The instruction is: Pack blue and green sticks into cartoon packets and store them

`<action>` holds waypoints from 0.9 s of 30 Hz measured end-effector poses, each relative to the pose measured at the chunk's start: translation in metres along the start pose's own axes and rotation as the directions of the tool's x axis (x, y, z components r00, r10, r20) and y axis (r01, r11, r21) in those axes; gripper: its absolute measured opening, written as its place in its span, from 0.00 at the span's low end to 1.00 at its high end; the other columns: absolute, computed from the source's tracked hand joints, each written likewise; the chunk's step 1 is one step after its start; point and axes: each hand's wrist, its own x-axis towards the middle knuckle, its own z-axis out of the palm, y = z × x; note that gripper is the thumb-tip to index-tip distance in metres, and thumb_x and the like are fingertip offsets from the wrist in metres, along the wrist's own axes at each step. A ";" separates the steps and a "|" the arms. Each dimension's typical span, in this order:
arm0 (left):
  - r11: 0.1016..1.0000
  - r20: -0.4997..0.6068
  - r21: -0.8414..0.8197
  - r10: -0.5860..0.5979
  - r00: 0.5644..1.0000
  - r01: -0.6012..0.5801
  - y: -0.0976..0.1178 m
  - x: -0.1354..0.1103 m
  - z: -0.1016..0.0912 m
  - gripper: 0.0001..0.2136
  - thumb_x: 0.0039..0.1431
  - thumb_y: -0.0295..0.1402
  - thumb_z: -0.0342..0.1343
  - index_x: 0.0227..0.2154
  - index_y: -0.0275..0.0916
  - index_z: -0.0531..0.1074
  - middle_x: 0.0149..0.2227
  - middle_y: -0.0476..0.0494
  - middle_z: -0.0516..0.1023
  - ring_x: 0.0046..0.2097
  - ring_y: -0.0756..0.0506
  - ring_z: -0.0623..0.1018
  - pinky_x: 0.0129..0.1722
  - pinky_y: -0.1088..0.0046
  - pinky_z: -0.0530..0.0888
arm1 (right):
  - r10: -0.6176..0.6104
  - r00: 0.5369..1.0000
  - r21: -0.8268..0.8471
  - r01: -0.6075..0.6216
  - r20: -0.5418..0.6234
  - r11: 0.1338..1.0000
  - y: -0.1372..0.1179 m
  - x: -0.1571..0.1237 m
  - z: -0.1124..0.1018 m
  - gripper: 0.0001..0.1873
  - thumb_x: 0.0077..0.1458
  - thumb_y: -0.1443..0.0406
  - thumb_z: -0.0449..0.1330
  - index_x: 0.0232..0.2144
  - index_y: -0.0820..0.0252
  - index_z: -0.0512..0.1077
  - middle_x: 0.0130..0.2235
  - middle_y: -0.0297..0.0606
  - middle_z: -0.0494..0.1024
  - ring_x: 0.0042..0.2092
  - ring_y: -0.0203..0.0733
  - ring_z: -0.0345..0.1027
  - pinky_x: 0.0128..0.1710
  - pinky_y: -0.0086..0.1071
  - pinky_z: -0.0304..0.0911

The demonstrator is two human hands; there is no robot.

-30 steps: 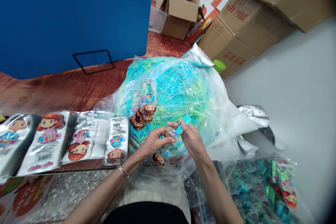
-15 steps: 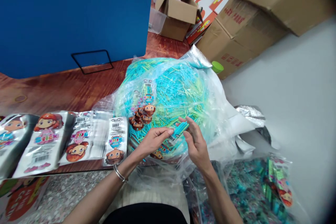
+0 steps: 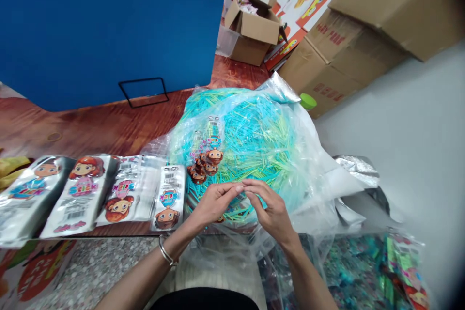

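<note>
Over the big clear bag of thin blue and green sticks (image 3: pixel 254 126), my left hand (image 3: pixel 214 203) and my right hand (image 3: pixel 271 210) meet at their fingertips. Both are closed in a pinch at the top of a small clear printed pouch (image 3: pixel 219 219), mostly hidden behind my fingers. A little of its brown printed picture shows below my left hand. Several filled pouches (image 3: pixel 209 156) with cartoon heads lie in a pile on the sticks, left of and beyond my hands. Closest to my left wrist is a stack of flat pouches (image 3: pixel 168 198).
More stacks of printed pouches (image 3: pixel 78 193) line the table's front edge at left. A blue panel (image 3: pixel 109 24) stands behind. Cardboard boxes (image 3: pixel 337 53) and an open carton (image 3: pixel 254 29) are at the back right. Below right sits a bag of filled pouches (image 3: pixel 356 271).
My right fingers have moved from the blue and green sticks at the pouch's mouth to meet my left fingertips. The sticks in hand no longer show. The view has shifted slightly.
</note>
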 end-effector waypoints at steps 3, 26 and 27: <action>0.999 -0.073 -0.034 -0.005 0.997 0.003 0.010 -0.004 -0.006 0.12 0.56 0.38 0.53 0.35 0.39 0.79 0.38 0.46 0.81 0.42 0.44 0.77 0.46 0.68 0.70 | 0.168 0.983 0.169 -0.155 -0.069 0.973 -0.003 0.004 0.013 0.12 0.57 0.65 0.55 0.45 0.53 0.69 0.45 0.40 0.75 0.46 0.42 0.70 0.47 0.39 0.65; 0.293 -0.565 0.795 0.042 0.824 0.530 -0.043 -0.049 -0.112 0.32 0.52 0.50 0.53 0.52 0.30 0.59 0.44 0.31 0.72 0.44 0.35 0.75 0.38 0.65 0.70 | 0.024 0.981 -0.462 -0.111 -0.191 0.880 0.051 0.157 0.060 0.18 0.56 0.63 0.53 0.46 0.69 0.65 0.43 0.53 0.72 0.47 0.50 0.65 0.48 0.44 0.60; 0.316 -0.569 0.784 0.022 0.822 0.535 -0.044 -0.047 -0.114 0.31 0.51 0.50 0.54 0.51 0.31 0.60 0.43 0.33 0.72 0.44 0.36 0.75 0.38 0.66 0.70 | -0.045 0.985 -0.474 -0.040 -0.168 0.880 0.049 0.150 0.051 0.17 0.57 0.63 0.52 0.47 0.68 0.65 0.45 0.52 0.72 0.48 0.49 0.64 0.49 0.44 0.60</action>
